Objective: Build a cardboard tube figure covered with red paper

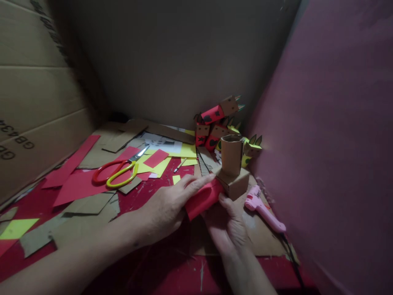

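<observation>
A bent strip of red paper [204, 200] is between my two hands, near the middle of the view. My left hand [172, 205] comes from the left, its fingers over the top of the paper. From below, my right hand [229, 219] grips the paper's right end, thumb near the cardboard box. Just beyond is that small cardboard box [238, 184], with a cardboard tube [232, 155] standing upright on it. The underside of the red paper is hidden.
Red-and-yellow scissors [118, 172] lie at left among red paper [81, 184] and cardboard scraps [92, 203]. A pink glue gun [264, 211] with its cord lies at right. Decorated paper figures [212, 114] are piled behind. Cardboard [39, 82] and a pink surface [334, 143] flank the table.
</observation>
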Available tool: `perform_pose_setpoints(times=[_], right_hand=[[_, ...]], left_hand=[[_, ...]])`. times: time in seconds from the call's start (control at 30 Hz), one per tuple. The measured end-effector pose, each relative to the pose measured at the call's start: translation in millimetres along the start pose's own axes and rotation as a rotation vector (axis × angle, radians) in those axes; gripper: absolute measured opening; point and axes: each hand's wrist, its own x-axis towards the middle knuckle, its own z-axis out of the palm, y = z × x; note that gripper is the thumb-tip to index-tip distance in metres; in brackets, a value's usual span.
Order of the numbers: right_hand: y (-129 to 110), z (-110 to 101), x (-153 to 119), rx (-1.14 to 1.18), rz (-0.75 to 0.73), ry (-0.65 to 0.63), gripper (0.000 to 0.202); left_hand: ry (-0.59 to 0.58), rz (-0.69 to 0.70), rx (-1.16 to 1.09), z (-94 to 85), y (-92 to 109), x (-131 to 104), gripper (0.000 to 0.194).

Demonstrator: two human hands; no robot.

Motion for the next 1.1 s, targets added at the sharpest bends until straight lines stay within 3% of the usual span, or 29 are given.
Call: perform_pose_setpoints(times=[0.4,0.53,0.6,0.73,0.87,0.97,1.1], right_hand=[[0,2,-2,0.011,0.025,0.006,0.035],[-3,2,-2,0.01,0.002,0.029,0.028],[-5,1,-2,0.014,-0.008,0.057,0.026],[-9,0,-3,0.036,-0.032,0.093,0.028],[-8,2,-4,0.018,-0.062,0.109,0.034],[-6,3,-5,-0.019,-0.082,0.093,0.042],[-3,5,-7,-0.059,-0.091,0.051,0.047]], left_hand=[[-0.163,-0.097,-0.164,-1.5,3,1,0.08],[-0.187,-0.093,-0.292,-12.9,10,3,0.077],[-0.224,-0.178,-0.392,-23.7,14,4,0.08],[-0.236,-0.492,-0.65,-42.4,18,8,0.077],[-0.215,-0.709,-0.806,-41.7,20,16,0.062],[-0.249,-0.768,-0.887,-30.8,19,17,0.061],[-0.217,-0.721,-0.937,-18.7,15,12,0.06]])
